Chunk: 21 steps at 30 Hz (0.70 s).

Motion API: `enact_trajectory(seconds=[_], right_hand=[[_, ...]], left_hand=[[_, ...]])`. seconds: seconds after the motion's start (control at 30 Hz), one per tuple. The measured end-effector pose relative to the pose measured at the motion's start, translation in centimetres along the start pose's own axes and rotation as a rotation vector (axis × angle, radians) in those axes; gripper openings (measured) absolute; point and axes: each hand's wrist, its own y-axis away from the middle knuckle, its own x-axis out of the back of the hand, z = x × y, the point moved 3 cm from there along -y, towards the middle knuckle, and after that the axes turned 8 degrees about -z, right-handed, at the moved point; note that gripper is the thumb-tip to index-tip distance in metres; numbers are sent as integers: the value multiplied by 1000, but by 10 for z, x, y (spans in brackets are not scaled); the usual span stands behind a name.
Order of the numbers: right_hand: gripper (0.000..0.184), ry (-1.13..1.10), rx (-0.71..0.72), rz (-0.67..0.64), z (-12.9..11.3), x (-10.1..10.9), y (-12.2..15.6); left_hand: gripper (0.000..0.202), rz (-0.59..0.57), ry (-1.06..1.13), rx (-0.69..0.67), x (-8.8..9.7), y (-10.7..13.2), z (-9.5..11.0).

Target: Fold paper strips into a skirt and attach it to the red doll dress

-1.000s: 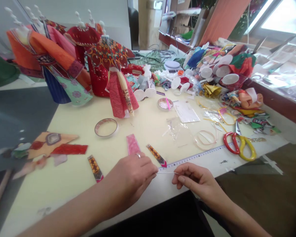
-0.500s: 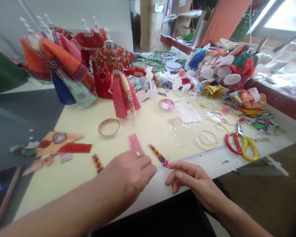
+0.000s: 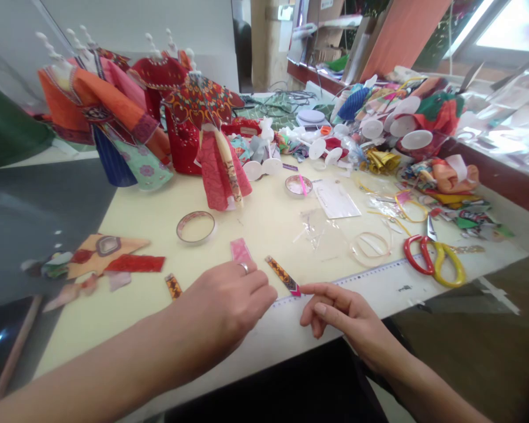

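Note:
My left hand [image 3: 229,305], a ring on one finger, rests on the cream table [image 3: 264,226] with its fingers curled together, fingertips by the end of a clear ruler [image 3: 361,277]. What they pinch, if anything, is hidden. My right hand [image 3: 346,314] lies close beside it, index finger stretched toward the pink tip of a patterned paper strip [image 3: 283,275], the other fingers loose and holding nothing. A pink strip [image 3: 240,251] lies just beyond my left knuckles.
Red and yellow scissors [image 3: 432,259] lie right of the ruler. A tape ring [image 3: 196,227], another patterned strip [image 3: 173,285], paper pieces [image 3: 108,251], a plastic bag [image 3: 317,230] and a ribbon loop [image 3: 371,244] lie around. Paper dolls [image 3: 180,117] and white disc stands [image 3: 412,139] crowd the far side.
A second ago both hands pinched a thin thread stretched between them. The thread is no longer seen, my right hand has opened, and its index finger has reached toward the patterned strip.

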Motion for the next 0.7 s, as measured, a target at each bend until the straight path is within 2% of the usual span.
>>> enact_trajectory(seconds=[0.17, 0.23, 0.3, 0.4, 0.47, 0.57, 0.7], right_hand=[[20, 314, 110, 158, -6, 7, 1], [21, 389, 199, 154, -12, 5, -1], [27, 387, 260, 79, -16, 2, -4], [32, 298, 223, -66, -15, -4, -10], [26, 261, 182, -109, -14, -7, -13], [13, 285, 144, -83, -14, -10, -14], [13, 323, 92, -67, -15, -10, -12]], left_hand=[[19, -36, 106, 38, -1, 1, -2], [18, -46, 193, 60, -2, 0, -2], [16, -46, 294, 70, -4, -1, -2], [13, -33, 453, 75, -10, -4, -3], [12, -45, 535, 107, -17, -5, -4], [11, -99, 620, 191, -27, -2, -7], [11, -113, 734, 287, -37, 4, -11]])
